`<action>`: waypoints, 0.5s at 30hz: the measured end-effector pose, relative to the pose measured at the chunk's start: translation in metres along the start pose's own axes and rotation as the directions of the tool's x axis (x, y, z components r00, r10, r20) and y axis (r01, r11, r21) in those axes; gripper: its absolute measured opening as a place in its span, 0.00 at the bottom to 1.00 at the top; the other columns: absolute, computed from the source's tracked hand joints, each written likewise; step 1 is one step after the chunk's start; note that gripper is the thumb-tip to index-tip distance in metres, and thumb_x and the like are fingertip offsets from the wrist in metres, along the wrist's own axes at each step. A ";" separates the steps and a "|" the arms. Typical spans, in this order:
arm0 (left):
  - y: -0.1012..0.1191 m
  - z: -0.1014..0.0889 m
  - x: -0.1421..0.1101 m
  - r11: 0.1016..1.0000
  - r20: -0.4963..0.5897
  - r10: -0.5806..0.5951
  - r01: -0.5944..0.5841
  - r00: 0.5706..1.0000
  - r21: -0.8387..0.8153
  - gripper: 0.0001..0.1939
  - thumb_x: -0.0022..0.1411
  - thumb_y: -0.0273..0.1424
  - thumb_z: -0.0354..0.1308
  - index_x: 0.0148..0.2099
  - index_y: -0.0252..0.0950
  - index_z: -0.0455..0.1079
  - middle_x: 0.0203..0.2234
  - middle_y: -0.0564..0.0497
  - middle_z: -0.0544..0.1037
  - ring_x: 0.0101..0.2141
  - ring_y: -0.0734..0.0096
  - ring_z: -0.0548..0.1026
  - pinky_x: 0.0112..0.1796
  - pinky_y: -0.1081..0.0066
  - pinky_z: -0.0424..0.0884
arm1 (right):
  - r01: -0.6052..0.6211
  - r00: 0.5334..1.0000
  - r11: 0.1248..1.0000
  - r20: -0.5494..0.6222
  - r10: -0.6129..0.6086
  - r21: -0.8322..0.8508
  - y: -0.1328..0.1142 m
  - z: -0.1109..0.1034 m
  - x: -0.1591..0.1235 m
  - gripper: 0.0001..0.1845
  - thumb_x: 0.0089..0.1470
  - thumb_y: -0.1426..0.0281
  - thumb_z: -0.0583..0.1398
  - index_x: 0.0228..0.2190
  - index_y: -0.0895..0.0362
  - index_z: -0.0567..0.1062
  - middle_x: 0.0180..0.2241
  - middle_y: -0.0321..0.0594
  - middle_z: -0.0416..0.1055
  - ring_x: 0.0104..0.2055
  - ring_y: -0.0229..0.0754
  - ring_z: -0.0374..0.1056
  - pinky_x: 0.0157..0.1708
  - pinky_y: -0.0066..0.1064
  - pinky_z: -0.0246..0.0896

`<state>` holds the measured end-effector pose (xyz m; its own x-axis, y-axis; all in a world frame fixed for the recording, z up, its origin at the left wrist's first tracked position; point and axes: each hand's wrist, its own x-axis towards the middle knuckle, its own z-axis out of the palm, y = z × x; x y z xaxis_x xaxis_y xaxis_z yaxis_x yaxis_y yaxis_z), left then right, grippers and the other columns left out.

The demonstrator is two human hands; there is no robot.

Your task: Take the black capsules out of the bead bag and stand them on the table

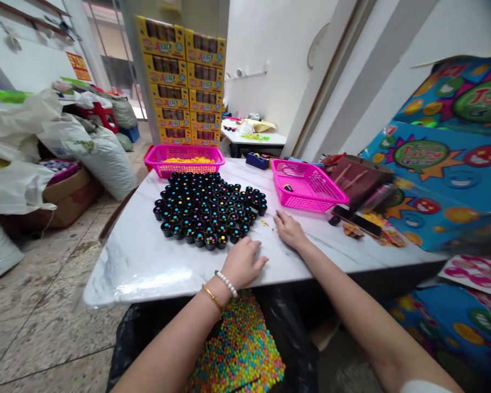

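Many small black cups stand packed together on the white marbled table, with tiny coloured candy balls in them. My left hand is at the near right edge of this group, thumb apart from the fingers and nothing visible in it. Flat on the tabletop to the right lies my right hand, its fingers stretched toward the cups. A few loose candy balls lie just left of its fingertips. Below the table edge, a mass of coloured candy balls fills a black-lined container, partly hidden by my left forearm.
A pink basket holding one black cup stands at the right. Another pink basket with yellow pieces is behind the cups, before stacked yellow boxes. A phone and blue printed packaging are at the right; white sacks at left.
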<state>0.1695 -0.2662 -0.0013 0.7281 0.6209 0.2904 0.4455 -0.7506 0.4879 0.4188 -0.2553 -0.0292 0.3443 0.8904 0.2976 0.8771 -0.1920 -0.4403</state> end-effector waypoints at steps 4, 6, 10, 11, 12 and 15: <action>0.006 0.010 0.003 0.999 -0.070 -0.051 0.051 0.996 -0.005 0.15 0.64 0.35 0.52 0.46 0.33 0.72 0.33 0.46 0.73 0.36 0.63 0.72 0.40 0.67 0.67 | 0.031 0.999 0.998 0.010 -0.030 -0.057 -0.010 0.007 0.001 0.24 0.63 0.62 0.46 0.56 0.57 0.65 0.58 0.46 0.64 0.63 0.49 0.55 0.63 0.49 0.44; 0.006 0.011 0.003 0.999 -0.087 -0.050 0.050 0.995 -0.005 0.14 0.64 0.34 0.51 0.44 0.33 0.73 0.31 0.47 0.73 0.34 0.64 0.72 0.38 0.67 0.67 | 0.032 0.999 0.997 0.005 -0.031 -0.066 -0.011 0.007 0.001 0.24 0.64 0.63 0.44 0.56 0.58 0.66 0.58 0.48 0.64 0.63 0.50 0.56 0.62 0.49 0.45; 0.001 0.011 0.009 0.999 -0.098 -0.030 0.028 0.995 -0.023 0.13 0.64 0.31 0.51 0.47 0.33 0.73 0.31 0.48 0.74 0.33 0.66 0.73 0.38 0.69 0.68 | 0.070 0.997 0.996 0.036 -0.068 -0.062 -0.015 0.003 -0.003 0.24 0.64 0.64 0.44 0.53 0.59 0.69 0.57 0.49 0.65 0.63 0.49 0.56 0.62 0.47 0.46; 0.001 0.011 0.011 0.999 -0.100 -0.031 0.028 0.995 -0.034 0.13 0.64 0.30 0.51 0.48 0.33 0.72 0.31 0.48 0.74 0.33 0.66 0.73 0.38 0.69 0.68 | 0.088 0.995 0.994 0.054 -0.084 -0.060 -0.017 0.002 -0.004 0.23 0.64 0.64 0.44 0.53 0.58 0.69 0.57 0.47 0.65 0.63 0.48 0.56 0.62 0.46 0.46; 0.002 0.011 0.012 0.998 -0.103 -0.034 0.029 0.994 -0.047 0.14 0.64 0.30 0.51 0.49 0.32 0.72 0.31 0.48 0.74 0.33 0.67 0.73 0.39 0.69 0.68 | 0.105 0.992 0.993 0.073 -0.101 -0.058 -0.018 0.001 -0.006 0.23 0.64 0.64 0.45 0.53 0.57 0.69 0.58 0.45 0.65 0.63 0.47 0.55 0.62 0.45 0.47; 0.011 0.000 0.003 0.995 -0.094 -0.033 0.024 0.995 -0.099 0.14 0.64 0.29 0.51 0.49 0.31 0.71 0.31 0.48 0.74 0.33 0.67 0.73 0.39 0.68 0.69 | 0.139 0.985 0.988 0.116 -0.131 -0.062 -0.022 -0.003 -0.009 0.23 0.65 0.64 0.45 0.54 0.55 0.69 0.58 0.42 0.64 0.63 0.46 0.55 0.63 0.43 0.46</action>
<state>0.1761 -0.2723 0.0049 0.6611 0.6637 0.3498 0.4089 -0.7097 0.5737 0.3975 -0.2599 -0.0195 0.1856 0.9496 0.2527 0.9355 -0.0921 -0.3410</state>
